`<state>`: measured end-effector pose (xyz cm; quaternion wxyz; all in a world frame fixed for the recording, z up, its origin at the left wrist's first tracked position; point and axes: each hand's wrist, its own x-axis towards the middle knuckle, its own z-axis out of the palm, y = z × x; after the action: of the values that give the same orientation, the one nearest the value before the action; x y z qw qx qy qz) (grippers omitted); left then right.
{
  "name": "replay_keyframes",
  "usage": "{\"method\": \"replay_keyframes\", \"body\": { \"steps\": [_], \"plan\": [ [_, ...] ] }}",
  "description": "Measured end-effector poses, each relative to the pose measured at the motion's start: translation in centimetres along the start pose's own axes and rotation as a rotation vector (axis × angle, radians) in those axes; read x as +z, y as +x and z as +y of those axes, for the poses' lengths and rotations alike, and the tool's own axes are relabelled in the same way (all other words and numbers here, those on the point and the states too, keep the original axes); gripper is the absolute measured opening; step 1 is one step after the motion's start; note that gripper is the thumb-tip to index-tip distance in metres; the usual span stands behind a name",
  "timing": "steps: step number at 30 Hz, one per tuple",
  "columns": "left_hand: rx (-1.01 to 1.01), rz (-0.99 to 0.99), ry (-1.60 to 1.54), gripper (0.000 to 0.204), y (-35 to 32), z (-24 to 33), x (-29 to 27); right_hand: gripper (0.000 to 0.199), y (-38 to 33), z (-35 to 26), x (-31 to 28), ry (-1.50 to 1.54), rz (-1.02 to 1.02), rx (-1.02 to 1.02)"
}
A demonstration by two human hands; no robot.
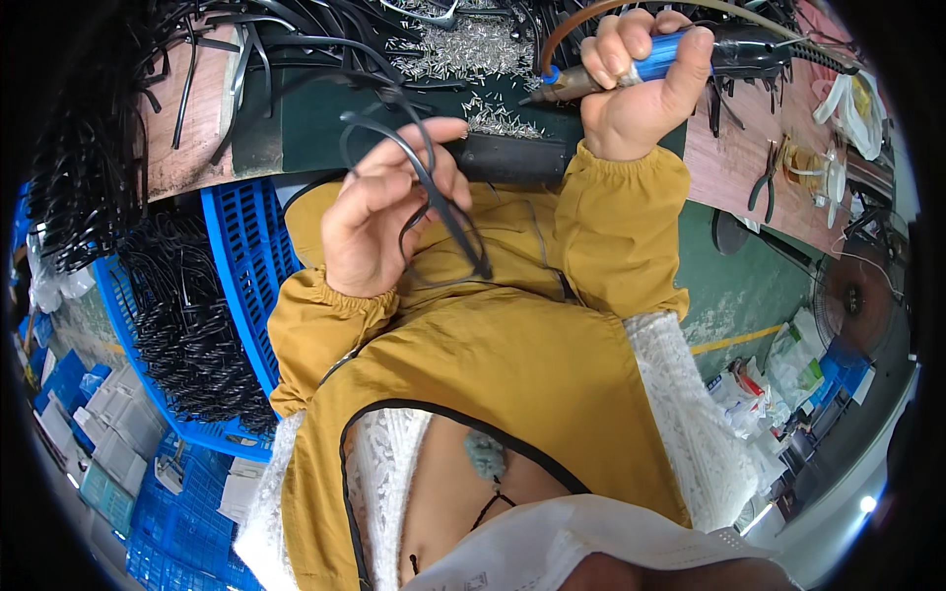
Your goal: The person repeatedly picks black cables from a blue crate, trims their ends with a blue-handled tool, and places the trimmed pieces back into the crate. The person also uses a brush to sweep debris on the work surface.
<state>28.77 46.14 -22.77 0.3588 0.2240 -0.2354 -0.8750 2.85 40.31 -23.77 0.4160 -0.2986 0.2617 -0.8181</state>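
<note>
My left hand [367, 232] is closed around a black eyeglass frame [455, 225], over my lap just off the table's near edge. Its thin rims and one temple arm show, though part of it is blurred and partly behind my fingers. Up at the right, my right hand [631, 118] grips a powered screwdriver [662, 57] with a blue sleeve and a dark body. Its tip points left, close to a small heap of tiny silver screws [503, 123]. A larger pile of screws [463, 51] lies farther back on the dark green mat [320, 123].
Black eyeglass parts [74, 187] heap along the table's left side. Below, a blue plastic basket [241, 266] holds many more. At right, pliers [764, 184] lie on the pink tabletop [724, 163] near a clear bag [855, 113]. A fan [852, 300] stands beyond.
</note>
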Motion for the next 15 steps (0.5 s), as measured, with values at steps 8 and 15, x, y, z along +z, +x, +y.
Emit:
{"method": "replay_keyframes", "body": {
  "steps": [8, 15],
  "plan": [
    [0.767, 0.094, 0.898, 0.036, 0.6, -5.8, 2.4, 0.041, -2.9, -2.9, 2.8, 0.135, -0.153, 0.248],
    [0.568, 0.113, 1.033, 0.035, -1.8, -6.4, 1.4, 0.04, -3.3, -2.3, -0.8, 0.121, -0.28, 0.268]
  ]
}}
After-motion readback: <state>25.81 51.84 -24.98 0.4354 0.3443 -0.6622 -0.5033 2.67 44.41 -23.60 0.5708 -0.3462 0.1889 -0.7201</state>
